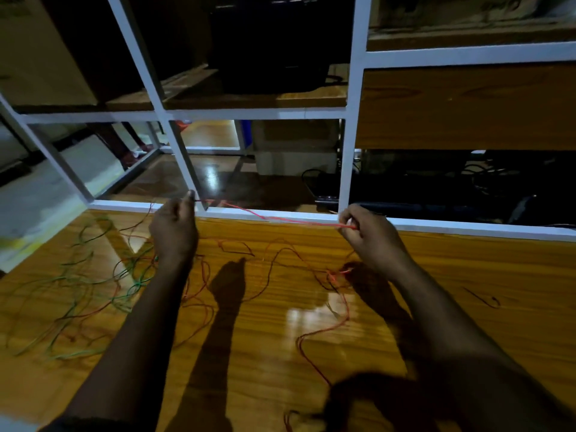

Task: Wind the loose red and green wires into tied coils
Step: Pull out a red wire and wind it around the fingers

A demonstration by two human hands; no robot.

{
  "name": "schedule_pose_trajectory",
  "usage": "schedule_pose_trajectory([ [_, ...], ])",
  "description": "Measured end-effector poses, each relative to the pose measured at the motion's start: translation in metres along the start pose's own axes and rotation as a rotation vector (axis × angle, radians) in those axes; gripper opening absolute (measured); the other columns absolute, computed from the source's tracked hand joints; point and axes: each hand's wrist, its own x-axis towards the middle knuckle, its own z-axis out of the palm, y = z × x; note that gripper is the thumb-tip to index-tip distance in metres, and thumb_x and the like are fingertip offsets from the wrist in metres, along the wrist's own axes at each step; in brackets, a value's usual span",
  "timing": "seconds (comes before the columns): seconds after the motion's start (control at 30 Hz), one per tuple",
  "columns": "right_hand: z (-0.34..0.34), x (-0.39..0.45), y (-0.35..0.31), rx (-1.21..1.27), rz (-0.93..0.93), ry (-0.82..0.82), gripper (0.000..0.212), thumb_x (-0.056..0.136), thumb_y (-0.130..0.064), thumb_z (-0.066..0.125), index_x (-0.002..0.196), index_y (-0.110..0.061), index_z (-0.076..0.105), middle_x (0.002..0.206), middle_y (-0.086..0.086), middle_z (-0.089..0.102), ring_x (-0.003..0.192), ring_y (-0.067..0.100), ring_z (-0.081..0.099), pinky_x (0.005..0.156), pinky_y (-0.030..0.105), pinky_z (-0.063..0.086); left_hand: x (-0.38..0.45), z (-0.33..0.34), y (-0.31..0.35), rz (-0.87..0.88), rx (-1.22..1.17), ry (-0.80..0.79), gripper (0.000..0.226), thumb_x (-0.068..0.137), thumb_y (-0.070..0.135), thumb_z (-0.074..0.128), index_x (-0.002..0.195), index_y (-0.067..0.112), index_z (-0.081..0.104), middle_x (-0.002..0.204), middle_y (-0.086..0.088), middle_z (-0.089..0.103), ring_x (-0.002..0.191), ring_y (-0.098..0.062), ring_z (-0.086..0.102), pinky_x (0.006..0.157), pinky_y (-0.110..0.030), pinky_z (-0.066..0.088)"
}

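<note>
A red wire [274,218] is held taut above the table [467,275], pinched at 9 o'clock by the left hand [174,227] and at 3 o'clock by the right hand [367,235]. Green wires [78,285] are sprawled loose at 8 o'clock.

The wire [280,218] pulled tight up in the air is bright red. More red wires [324,330] lie on the table [467,275], which is shiny yellow-brown with wood stripes. The green wires [78,285] are green. The frame [352,135] is white.
</note>
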Motion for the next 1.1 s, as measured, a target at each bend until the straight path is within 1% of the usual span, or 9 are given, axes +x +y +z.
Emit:
schedule_pose_trajectory([
  [0.13, -0.002, 0.005, 0.006, 0.12, 0.026, 0.065, 0.003, 0.099, -0.031, 0.059, 0.099, -0.028, 0.061, 0.085, -0.009, 0.061, 0.078, 0.01, 0.057, 0.059, 0.029, 0.04, -0.008, -0.003, -0.013, -0.113, 0.001, 0.114, 0.051, 0.1, 0.047, 0.049, 0.068, 0.007, 0.052, 0.063, -0.007, 0.047, 0.057, -0.02, 0.042, 0.057, -0.036, 0.036],
  [0.27, 0.001, 0.009, -0.015, 0.389, 0.033, 0.053, 0.025, 0.104, -0.037, 0.046, 0.095, -0.019, 0.061, 0.084, 0.001, 0.063, 0.076, 0.017, 0.06, 0.066, 0.036, 0.046, -0.034, 0.018, -0.021, -0.185, 0.124, 0.017, 0.037, 0.101, 0.046, 0.047, 0.082, 0.017, 0.061, 0.077, -0.006, 0.062, 0.08, -0.032, 0.063, 0.075, -0.049, 0.053],
  [0.43, 0.002, 0.008, -0.045, 0.486, -0.021, -0.176, 0.021, 0.107, -0.031, 0.039, 0.106, -0.015, 0.053, 0.098, -0.003, 0.058, 0.088, 0.008, 0.053, 0.07, 0.029, 0.039, -0.066, 0.042, 0.018, 0.215, 0.236, -0.068, 0.034, 0.103, 0.031, 0.045, 0.131, 0.015, 0.056, 0.124, -0.005, 0.056, 0.12, -0.018, 0.047, 0.1, -0.037, 0.041],
  [0.53, 0.009, 0.013, -0.049, 0.271, -0.073, -0.232, 0.026, 0.108, -0.03, 0.032, 0.108, -0.012, 0.052, 0.102, 0.008, 0.053, 0.093, 0.018, 0.051, 0.073, 0.033, 0.037, -0.082, 0.05, 0.058, 0.405, 0.134, -0.096, 0.043, 0.105, 0.045, 0.032, 0.123, 0.02, 0.062, 0.118, 0.002, 0.061, 0.116, -0.014, 0.053, 0.097, -0.042, 0.046],
  [0.67, 0.02, 0.017, -0.052, 0.083, -0.167, -0.263, 0.029, 0.107, -0.025, 0.035, 0.122, -0.012, 0.057, 0.115, 0.01, 0.054, 0.107, 0.024, 0.052, 0.09, 0.038, 0.044, -0.087, 0.064, 0.077, 0.359, 0.106, -0.419, 0.048, 0.095, 0.066, 0.041, 0.098, 0.027, 0.069, 0.089, 0.009, 0.071, 0.082, -0.006, 0.066, 0.072, -0.043, 0.056],
  [0.8, 0.018, 0.017, -0.05, 0.104, -0.153, -0.174, 0.019, 0.106, -0.023, 0.039, 0.106, -0.015, 0.056, 0.1, 0.0, 0.053, 0.092, 0.018, 0.053, 0.073, 0.035, 0.04, -0.08, 0.07, 0.064, 0.362, 0.124, -0.57, 0.029, 0.097, 0.054, 0.055, 0.107, 0.028, 0.06, 0.08, 0.003, 0.066, 0.066, -0.011, 0.06, 0.059, -0.041, 0.051],
  [0.9, 0.012, 0.016, -0.044, 0.067, -0.178, -0.09, 0.012, 0.104, -0.029, 0.046, 0.096, -0.025, 0.055, 0.087, -0.011, 0.049, 0.079, 0.009, 0.049, 0.066, 0.033, 0.036, -0.075, 0.065, 0.059, 0.326, 0.015, -0.677, 0.027, 0.104, 0.039, 0.05, 0.093, 0.018, 0.063, 0.056, 0.007, 0.047, 0.048, -0.009, 0.039, 0.048, -0.032, 0.031],
  [1.0, 0.003, 0.012, -0.042, -0.089, -0.206, -0.056, 0.013, 0.102, -0.036, 0.052, 0.098, -0.029, 0.062, 0.089, -0.013, 0.057, 0.082, 0.01, 0.055, 0.067, 0.032, 0.041, -0.06, 0.056, 0.049, 0.157, -0.047, -0.568, 0.031, 0.106, 0.036, 0.044, 0.087, 0.021, 0.062, 0.056, 0.013, 0.047, 0.055, -0.006, 0.041, 0.049, -0.025, 0.033],
  [1.1, -0.01, 0.007, -0.03, -0.185, -0.141, -0.022, 0.016, 0.101, -0.042, 0.053, 0.086, -0.037, 0.056, 0.084, -0.011, 0.06, 0.08, 0.012, 0.057, 0.065, 0.03, 0.037, -0.024, 0.038, 0.016, -0.255, -0.214, -0.171, 0.029, 0.106, 0.038, 0.041, 0.088, 0.025, 0.061, 0.082, 0.0, 0.058, 0.071, -0.013, 0.049, 0.057, -0.029, 0.038],
])
